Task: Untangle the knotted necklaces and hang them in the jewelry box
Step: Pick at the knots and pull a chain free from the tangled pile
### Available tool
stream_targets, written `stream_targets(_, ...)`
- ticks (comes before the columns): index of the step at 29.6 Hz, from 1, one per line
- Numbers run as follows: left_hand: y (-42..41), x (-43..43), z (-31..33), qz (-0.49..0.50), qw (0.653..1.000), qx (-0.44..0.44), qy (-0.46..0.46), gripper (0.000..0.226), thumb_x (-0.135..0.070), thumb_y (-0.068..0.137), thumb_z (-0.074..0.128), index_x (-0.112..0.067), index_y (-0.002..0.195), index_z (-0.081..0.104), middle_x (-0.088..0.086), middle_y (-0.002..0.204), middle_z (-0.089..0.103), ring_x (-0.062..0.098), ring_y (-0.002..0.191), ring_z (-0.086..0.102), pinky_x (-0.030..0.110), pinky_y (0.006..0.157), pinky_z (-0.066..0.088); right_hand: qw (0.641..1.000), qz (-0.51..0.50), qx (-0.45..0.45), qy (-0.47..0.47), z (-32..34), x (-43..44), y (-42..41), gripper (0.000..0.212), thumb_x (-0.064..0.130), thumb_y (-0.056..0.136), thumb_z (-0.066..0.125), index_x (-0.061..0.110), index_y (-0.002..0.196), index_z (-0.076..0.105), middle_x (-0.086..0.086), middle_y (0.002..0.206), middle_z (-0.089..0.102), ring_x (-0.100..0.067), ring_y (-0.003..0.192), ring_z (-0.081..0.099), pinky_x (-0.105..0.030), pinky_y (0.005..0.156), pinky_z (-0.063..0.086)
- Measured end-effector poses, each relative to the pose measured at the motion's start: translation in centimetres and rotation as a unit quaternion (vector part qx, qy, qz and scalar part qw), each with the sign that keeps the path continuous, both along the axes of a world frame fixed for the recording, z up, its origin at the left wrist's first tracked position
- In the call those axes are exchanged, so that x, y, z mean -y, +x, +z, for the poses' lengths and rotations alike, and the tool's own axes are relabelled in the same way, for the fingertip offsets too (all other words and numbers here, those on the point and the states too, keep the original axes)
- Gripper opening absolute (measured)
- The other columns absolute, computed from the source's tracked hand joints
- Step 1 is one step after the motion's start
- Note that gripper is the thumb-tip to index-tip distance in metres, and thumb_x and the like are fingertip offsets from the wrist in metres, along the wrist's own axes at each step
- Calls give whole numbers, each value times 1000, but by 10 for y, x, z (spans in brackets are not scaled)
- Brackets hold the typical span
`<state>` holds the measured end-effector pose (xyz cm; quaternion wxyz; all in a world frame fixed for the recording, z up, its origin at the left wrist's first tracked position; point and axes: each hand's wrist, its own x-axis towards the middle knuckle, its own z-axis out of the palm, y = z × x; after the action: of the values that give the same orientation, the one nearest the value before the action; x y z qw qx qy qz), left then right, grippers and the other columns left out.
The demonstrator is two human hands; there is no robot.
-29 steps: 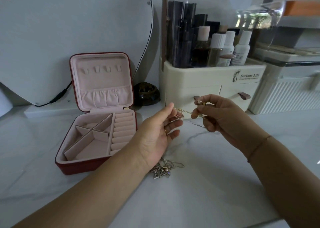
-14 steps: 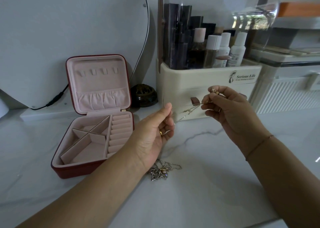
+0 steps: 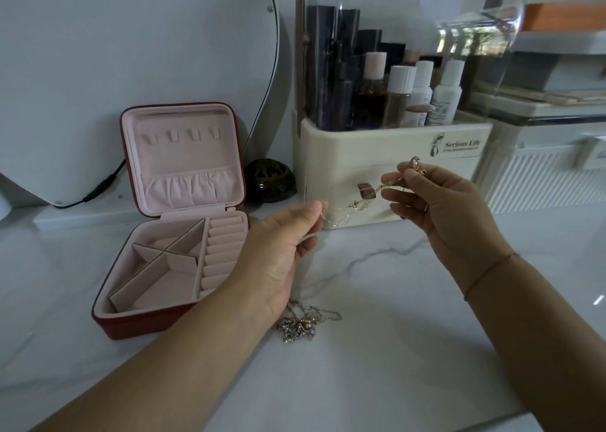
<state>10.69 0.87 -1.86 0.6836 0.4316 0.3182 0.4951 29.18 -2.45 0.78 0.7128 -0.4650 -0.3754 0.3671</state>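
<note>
Far left, a round mirror [image 3: 98, 71] leans against the wall. Next to it sits the red jewelry box [image 3: 137, 324], lid up, pink lining showing, four little hooks across the lid and nothing hanging on them. A small dark pot [image 3: 269, 179] sits just behind the box. Now the left hand [image 3: 282, 251]: thumb and forefinger pinch one end of a thin gold necklace [image 3: 357, 203], other fingers curled. The chain runs up and across, off the counter [image 3: 377, 366], to the right hand [image 3: 439, 208], which pinches the other end, a pinkish pendant poking above the fingertips. Below the left hand, a knotted heap of necklaces [image 3: 301, 325] lies on the counter. Behind stands a cream organizer [image 3: 377, 149] full of bottles.
</note>
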Motion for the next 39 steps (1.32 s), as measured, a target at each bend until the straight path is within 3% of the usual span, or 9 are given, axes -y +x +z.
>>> stream_targets(4,0,0,-2,5,1000,-17,15,17,-23,67,69,-17,82,75,-6,84,73,7,85,61,22,76,45,999,-1,-22,-30,0,-2,-1,10,13,99,46,12,95,55,-6,80,73,-18,69,71,-23,59,56)
stream_targets(8,1,1,1,-6,1000,-4,14,9,-19,78,65,-15,84,70,-9,77,71,4,78,62,20,72,46,999,8,-23,-42,1,-2,-4,12,13,101,43,11,93,52,-6,74,72,-18,66,71,-23,58,57)
stream_targets(12,0,3,3,-20,999,-16,24,19,-25,65,69,-18,82,70,-8,75,68,5,75,59,21,69,46,998,13,17,-58,1,0,-3,12,12,99,45,12,95,56,-3,78,69,-12,67,64,-20,58,50)
stream_targets(16,-2,4,2,-15,995,-72,65,8,-22,77,68,-24,79,76,-13,81,69,5,80,56,23,73,42,996,50,50,-60,-1,0,-3,10,13,95,53,13,95,64,1,79,66,-7,66,56,-18,59,42)
stream_targets(19,-3,4,3,-13,990,-99,98,14,-22,82,66,-29,75,76,-15,82,69,4,81,56,25,76,41,993,95,50,-52,-1,1,-4,10,12,93,55,13,94,65,2,77,66,-6,64,54,-16,57,42)
stream_targets(25,-2,6,10,-55,996,-13,69,15,-10,91,52,-10,81,63,-1,67,65,15,76,63,31,85,51,989,88,91,-81,-3,1,-4,13,12,93,55,14,89,67,2,79,67,-8,71,58,-21,66,42)
stream_targets(29,-2,5,9,-38,999,-7,29,10,-9,90,55,-7,83,62,1,59,55,12,56,57,27,67,56,990,90,67,-80,-2,2,-3,12,11,94,53,11,92,64,-2,80,69,-13,74,66,-20,63,52)
stream_targets(33,0,2,4,-22,996,-78,22,9,-10,87,61,-12,79,64,-2,59,51,6,45,43,21,50,46,993,105,37,-34,2,4,-7,10,12,95,52,11,94,61,-4,78,68,-15,69,68,-20,58,53)
stream_targets(39,1,8,2,-69,988,-134,46,12,-15,80,71,-13,92,73,-14,48,47,3,41,30,19,49,32,992,116,53,0,2,3,-11,10,13,95,51,12,94,61,-4,77,68,-16,69,68,-21,63,54)
